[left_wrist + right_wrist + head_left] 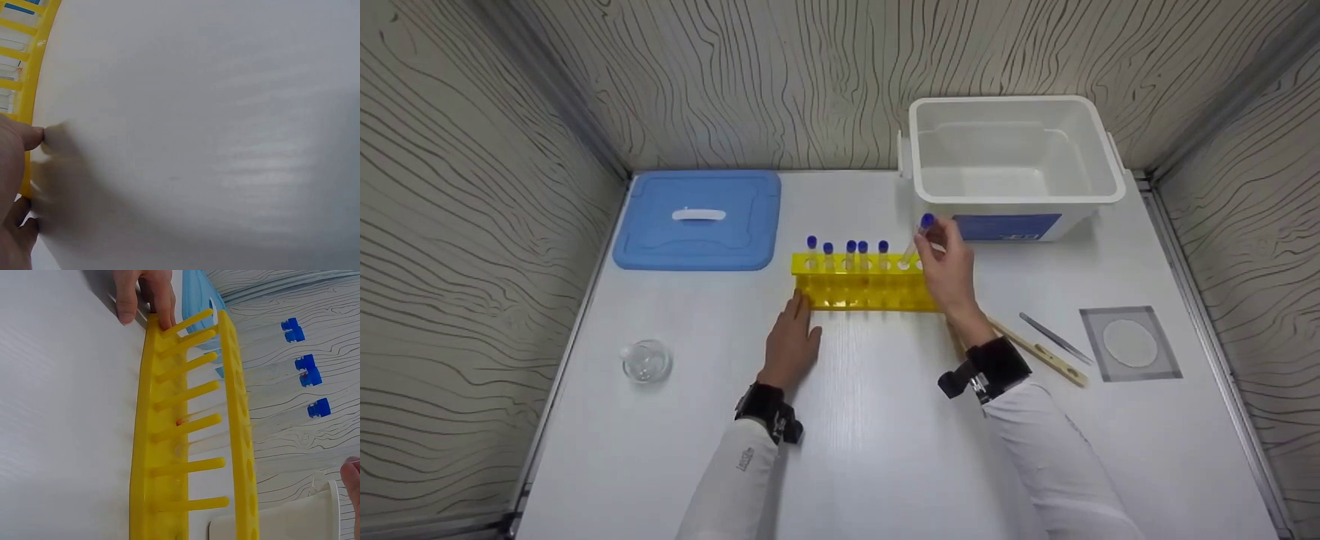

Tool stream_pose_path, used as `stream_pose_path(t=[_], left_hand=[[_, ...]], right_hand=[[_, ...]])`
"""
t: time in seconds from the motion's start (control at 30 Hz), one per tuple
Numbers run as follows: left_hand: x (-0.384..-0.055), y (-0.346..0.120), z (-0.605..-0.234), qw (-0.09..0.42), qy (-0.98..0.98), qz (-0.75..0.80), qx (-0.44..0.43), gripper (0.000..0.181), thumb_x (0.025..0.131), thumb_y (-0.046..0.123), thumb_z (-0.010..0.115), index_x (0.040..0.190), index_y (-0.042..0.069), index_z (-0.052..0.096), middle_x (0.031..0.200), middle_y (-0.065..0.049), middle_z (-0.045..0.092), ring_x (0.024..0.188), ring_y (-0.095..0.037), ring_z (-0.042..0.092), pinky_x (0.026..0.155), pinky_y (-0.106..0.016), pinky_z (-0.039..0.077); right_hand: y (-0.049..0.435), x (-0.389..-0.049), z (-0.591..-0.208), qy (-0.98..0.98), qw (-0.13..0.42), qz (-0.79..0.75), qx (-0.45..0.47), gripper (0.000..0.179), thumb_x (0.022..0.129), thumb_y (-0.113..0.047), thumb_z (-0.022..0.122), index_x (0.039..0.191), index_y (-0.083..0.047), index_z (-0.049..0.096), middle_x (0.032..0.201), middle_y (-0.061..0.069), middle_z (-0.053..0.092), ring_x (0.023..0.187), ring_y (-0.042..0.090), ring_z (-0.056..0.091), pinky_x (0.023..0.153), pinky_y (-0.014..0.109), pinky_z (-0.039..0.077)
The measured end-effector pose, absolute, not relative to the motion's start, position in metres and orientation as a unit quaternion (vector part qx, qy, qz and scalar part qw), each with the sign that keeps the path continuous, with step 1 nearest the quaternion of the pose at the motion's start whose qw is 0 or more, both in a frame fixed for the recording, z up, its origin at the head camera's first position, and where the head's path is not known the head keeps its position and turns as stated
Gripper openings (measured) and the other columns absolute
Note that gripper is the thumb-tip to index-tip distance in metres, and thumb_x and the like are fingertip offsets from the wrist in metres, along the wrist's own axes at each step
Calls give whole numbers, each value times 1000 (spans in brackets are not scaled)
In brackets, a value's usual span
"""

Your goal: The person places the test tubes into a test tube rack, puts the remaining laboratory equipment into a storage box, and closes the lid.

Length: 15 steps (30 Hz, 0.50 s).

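A yellow test tube rack (861,291) stands mid-table, with several blue-capped test tubes (883,246) upright in its left and middle holes. Between thumb and fingers, my right hand (950,274) pinches another clear test tube by its upper part, just under the blue cap (928,220). That tube leans, its lower end right at a hole toward the rack's right side. My left hand (792,337) rests at the rack's left end, fingers extended. In the right wrist view, the left hand's fingers (163,304) touch the end of the rack's base (147,382).
Behind the right hand stands a white bin (1020,201). A blue lid (697,247) with a white handle lies back left, and a glass beaker (646,361) at left. Tweezers (1054,337), a wooden clamp (1046,356) and a grey square with a white disc (1131,343) lie right.
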<state>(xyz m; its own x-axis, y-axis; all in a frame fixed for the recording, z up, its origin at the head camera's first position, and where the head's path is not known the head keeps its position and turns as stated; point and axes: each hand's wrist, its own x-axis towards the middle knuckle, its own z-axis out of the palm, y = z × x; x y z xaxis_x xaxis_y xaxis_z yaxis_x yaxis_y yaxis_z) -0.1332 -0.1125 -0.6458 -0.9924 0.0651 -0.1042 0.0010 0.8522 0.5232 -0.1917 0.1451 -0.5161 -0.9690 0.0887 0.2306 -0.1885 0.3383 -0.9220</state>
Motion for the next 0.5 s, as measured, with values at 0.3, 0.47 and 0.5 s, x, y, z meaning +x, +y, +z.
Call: stream_pose_path(t=[0.3,0.47,0.5], left_hand=[[-133,-114,-647,57,958,279,16,67,107,25,56,164,3,31,175,-16,26,158,-36,36,128,-50,35],[-134,-112,-646,69,959,275,10,67,108,27,55,165,5,29,176,-13,24,159,-34,34,130,-49,33],[-134,-112,-646,69,959,274,9,67,108,27,55,165,5,30,176,-13,24,159,-34,35,129,-49,34]], right_hand=[[149,-194,-529,-819,70,570,12,31,104,-9,63,133,2,56,133,25,67,127,37,68,108,49,57],[151,-196,-536,-824,49,564,2,31,104,-9,63,132,3,58,133,27,67,126,38,68,109,49,56],[151,-196,-537,-826,46,562,1,31,104,-9,64,132,2,58,132,27,68,126,38,68,109,48,56]])
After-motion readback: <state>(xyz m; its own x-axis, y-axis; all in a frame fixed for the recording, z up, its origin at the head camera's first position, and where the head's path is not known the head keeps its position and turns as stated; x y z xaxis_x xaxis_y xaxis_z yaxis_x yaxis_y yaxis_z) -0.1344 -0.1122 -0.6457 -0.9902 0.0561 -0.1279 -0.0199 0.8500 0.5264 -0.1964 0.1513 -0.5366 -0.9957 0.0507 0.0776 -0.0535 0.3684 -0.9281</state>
